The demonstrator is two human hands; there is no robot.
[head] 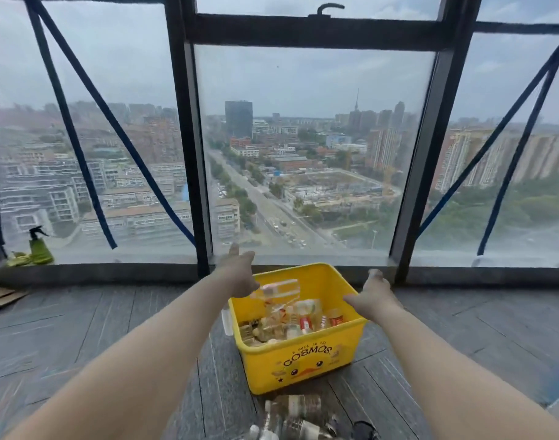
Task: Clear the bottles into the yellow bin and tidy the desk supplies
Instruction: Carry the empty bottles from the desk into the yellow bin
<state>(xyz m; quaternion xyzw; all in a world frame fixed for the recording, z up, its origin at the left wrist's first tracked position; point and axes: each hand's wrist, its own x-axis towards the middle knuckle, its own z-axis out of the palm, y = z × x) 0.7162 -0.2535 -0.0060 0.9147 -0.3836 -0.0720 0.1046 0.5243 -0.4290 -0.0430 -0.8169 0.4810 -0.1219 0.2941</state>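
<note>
A yellow bin [303, 366] printed with "COSMOS" stands on the floor in front of the window and holds several clear plastic bottles. One clear bottle [279, 292] is in the air just above the bin's left side, apart from my fingers. My left hand [240, 273] reaches out over the bin's back left corner with its fingers spread and nothing in it. Over the bin's right rim, my right hand [375, 295] is also spread and holds nothing. More clear bottles [291, 417] lie on the floor at the bottom of the view, in front of the bin.
A floor-to-ceiling window with dark frames rises just behind the bin. A green spray bottle [40, 247] stands on the sill at the far left beside a yellow-green cloth. Flat cardboard [1, 296] lies on the grey floor at the left. One bottle [226, 320] stands against the bin's left wall.
</note>
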